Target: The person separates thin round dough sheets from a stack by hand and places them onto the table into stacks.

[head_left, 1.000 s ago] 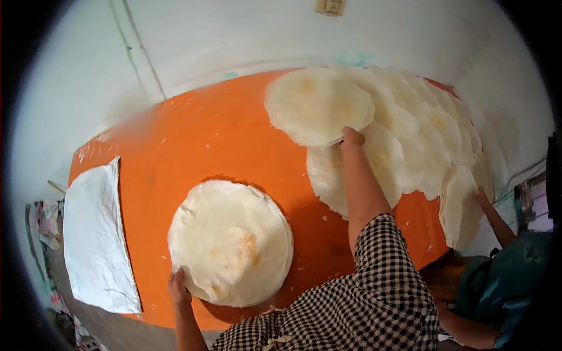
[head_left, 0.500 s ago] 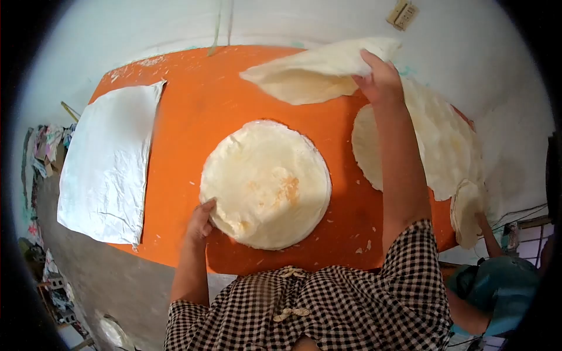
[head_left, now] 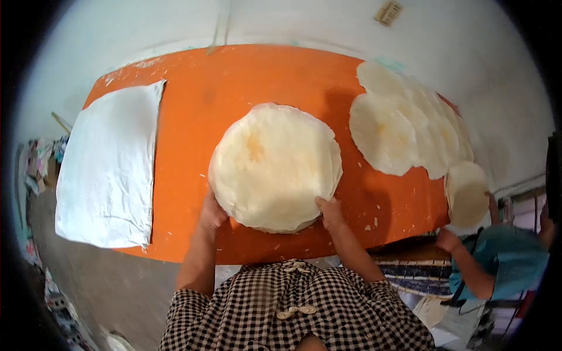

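A stack of round, thin, cream-coloured sheets [head_left: 275, 167] lies near the middle of the orange table, with a browner patch on its top sheet. My left hand [head_left: 214, 209] is at the stack's lower left edge, its fingertips hidden at the rim. At the lower right edge, my right hand [head_left: 329, 210] pinches the sheets, thumb on top. More round sheets [head_left: 410, 128] overlap one another at the table's right end.
A white folded cloth or sack [head_left: 111, 167] covers the left part of the orange table [head_left: 193, 117]. At the right, another person in teal [head_left: 497, 263] is beside a round sheet [head_left: 467, 193] at the table's corner.
My right hand has come back from the upper right and laid its sheet over the stack. Fewer sheets lie at the right. My left hand has stayed at the stack's edge.
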`<state>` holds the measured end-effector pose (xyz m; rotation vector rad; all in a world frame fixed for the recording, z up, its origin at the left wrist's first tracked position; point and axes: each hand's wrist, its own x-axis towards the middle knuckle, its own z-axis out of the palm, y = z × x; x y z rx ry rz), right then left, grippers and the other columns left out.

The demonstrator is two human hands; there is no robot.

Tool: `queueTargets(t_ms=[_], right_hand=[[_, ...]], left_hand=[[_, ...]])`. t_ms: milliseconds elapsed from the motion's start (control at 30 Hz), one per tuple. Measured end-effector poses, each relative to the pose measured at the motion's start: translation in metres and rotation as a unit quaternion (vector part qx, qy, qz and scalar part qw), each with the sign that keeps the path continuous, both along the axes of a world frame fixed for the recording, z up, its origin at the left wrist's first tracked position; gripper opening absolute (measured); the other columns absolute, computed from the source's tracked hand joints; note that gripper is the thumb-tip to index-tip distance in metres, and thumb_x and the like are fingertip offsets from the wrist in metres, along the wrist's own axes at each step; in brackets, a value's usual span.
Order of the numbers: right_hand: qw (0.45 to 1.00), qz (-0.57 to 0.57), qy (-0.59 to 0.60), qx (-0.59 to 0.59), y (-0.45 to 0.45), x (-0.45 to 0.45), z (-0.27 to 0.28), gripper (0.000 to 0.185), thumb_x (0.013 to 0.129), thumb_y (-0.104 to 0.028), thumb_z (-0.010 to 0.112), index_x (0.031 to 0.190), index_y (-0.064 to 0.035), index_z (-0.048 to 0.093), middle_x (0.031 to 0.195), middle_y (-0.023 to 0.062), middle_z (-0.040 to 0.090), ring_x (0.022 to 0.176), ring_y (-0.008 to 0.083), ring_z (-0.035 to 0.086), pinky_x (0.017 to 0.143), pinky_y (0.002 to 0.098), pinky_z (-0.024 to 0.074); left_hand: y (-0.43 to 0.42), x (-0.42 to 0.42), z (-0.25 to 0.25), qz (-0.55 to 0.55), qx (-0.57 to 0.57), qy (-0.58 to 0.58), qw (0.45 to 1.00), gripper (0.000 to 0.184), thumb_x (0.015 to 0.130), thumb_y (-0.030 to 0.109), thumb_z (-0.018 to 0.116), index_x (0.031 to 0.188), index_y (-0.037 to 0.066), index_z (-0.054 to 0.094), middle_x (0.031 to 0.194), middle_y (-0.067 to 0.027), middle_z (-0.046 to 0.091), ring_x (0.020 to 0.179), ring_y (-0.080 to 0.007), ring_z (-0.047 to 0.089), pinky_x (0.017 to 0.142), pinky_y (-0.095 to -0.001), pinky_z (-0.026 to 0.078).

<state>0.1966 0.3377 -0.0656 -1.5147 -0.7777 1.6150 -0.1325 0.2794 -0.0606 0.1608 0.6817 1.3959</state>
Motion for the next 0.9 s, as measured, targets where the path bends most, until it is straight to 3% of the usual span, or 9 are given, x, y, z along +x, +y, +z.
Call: queueTargets(t_ms=[67, 200, 300, 367, 400, 500, 633, 733, 900], right_hand=[[0.999, 0.027, 0.028, 0.024, 0.004, 0.009, 0.000, 0.036, 0.079, -0.011, 0.056, 0.112, 0.0035, 0.050, 0.103, 0.0092, 0.056, 0.092, 0.0189, 0.053, 0.082, 0.0319, 0.0418], [0.995, 0.059, -0.042, 0.067, 0.022, 0.039, 0.005, 0.028, 0.080, -0.014, 0.056, 0.104, 0.0006, 0.054, 0.095, 0.0064, 0.059, 0.083, 0.0168, 0.055, 0.072, 0.0305, 0.0459], [0.989, -0.009, -0.145, 0.006, 0.037, 0.062, 0.042, 0.021, 0.079, -0.016, 0.056, 0.096, -0.0031, 0.055, 0.087, 0.0047, 0.058, 0.075, 0.0140, 0.056, 0.060, 0.0285, 0.0476], [0.986, -0.128, -0.096, 0.038, 0.058, 0.104, 0.043, 0.013, 0.080, -0.016, 0.054, 0.088, -0.0061, 0.053, 0.076, 0.0032, 0.055, 0.067, 0.0133, 0.054, 0.051, 0.0269, 0.0462], [0.981, -0.185, -0.046, 0.021, 0.068, 0.130, 0.049, 0.012, 0.080, -0.016, 0.054, 0.087, -0.0063, 0.052, 0.075, 0.0027, 0.054, 0.064, 0.0140, 0.054, 0.050, 0.0267, 0.0459], [0.939, -0.335, -0.006, 0.078, 0.109, 0.216, 0.013, 0.009, 0.079, -0.013, 0.052, 0.087, -0.0077, 0.050, 0.078, 0.0031, 0.053, 0.065, 0.0149, 0.051, 0.052, 0.0268, 0.0454], [0.923, -0.377, -0.030, 0.068, 0.161, 0.298, -0.011, 0.011, 0.081, -0.015, 0.054, 0.090, -0.0079, 0.052, 0.083, 0.0039, 0.054, 0.069, 0.0157, 0.051, 0.053, 0.0277, 0.0450], [0.915, -0.395, 0.014, 0.084, 0.175, 0.309, -0.009, 0.011, 0.081, -0.017, 0.055, 0.090, -0.0101, 0.055, 0.080, 0.0022, 0.056, 0.065, 0.0145, 0.051, 0.046, 0.0268, 0.0419], [0.916, -0.388, 0.058, -0.082, 0.194, 0.297, 0.016, 0.014, 0.077, -0.015, 0.059, 0.089, -0.0092, 0.055, 0.078, 0.0046, 0.055, 0.063, 0.0177, 0.051, 0.042, 0.0280, 0.0394]], left_hand=[[0.000, 0.016, 0.026, -0.023, 0.104, -0.056, 0.993, 0.061, 0.088, 0.047, 0.037, 0.131, 0.004, 0.030, 0.132, -0.0137, 0.036, 0.118, -0.0297, 0.038, 0.095, -0.0453, 0.036], [0.011, 0.049, 0.034, -0.028, -0.066, 0.081, 0.994, 0.066, 0.083, 0.049, 0.048, 0.131, 0.007, 0.031, 0.132, -0.0114, 0.036, 0.120, -0.0271, 0.035, 0.099, -0.0463, 0.030], [0.019, 0.059, 0.036, -0.018, -0.155, 0.155, 0.975, 0.062, 0.084, 0.041, 0.052, 0.131, 0.006, 0.031, 0.131, -0.0117, 0.038, 0.118, -0.0264, 0.038, 0.096, -0.0451, 0.034], [0.023, 0.065, 0.034, -0.016, -0.179, 0.169, 0.969, 0.059, 0.084, 0.035, 0.054, 0.130, 0.005, 0.032, 0.128, -0.0124, 0.040, 0.115, -0.0256, 0.042, 0.090, -0.0433, 0.041], [0.023, 0.056, 0.023, -0.044, -0.159, 0.142, 0.976, 0.052, 0.086, 0.028, 0.052, 0.127, 0.004, 0.034, 0.122, -0.0137, 0.045, 0.097, -0.0219, 0.055, 0.060, -0.0283, 0.053], [0.014, 0.066, 0.037, -0.056, -0.108, 0.173, 0.977, 0.050, 0.086, 0.028, 0.052, 0.126, 0.004, 0.035, 0.116, -0.0139, 0.049, 0.075, -0.0156, 0.060, 0.030, -0.0131, 0.039], [-0.007, 0.064, 0.027, -0.087, -0.153, 0.129, 0.976, 0.049, 0.087, 0.030, 0.050, 0.125, 0.001, 0.035, 0.113, -0.0112, 0.051, 0.082, -0.0188, 0.058, 0.039, -0.0187, 0.046], [-0.019, 0.070, 0.029, -0.107, -0.083, 0.145, 0.980, 0.052, 0.088, 0.032, 0.049, 0.124, -0.002, 0.036, 0.117, -0.0109, 0.049, 0.103, -0.0219, 0.050, 0.085, -0.0333, 0.046], [-0.015, 0.078, 0.032, -0.093, -0.077, 0.211, 0.970, 0.053, 0.088, 0.034, 0.049, 0.123, -0.003, 0.036, 0.116, -0.0117, 0.050, 0.101, -0.0222, 0.052, 0.084, -0.0338, 0.045]])
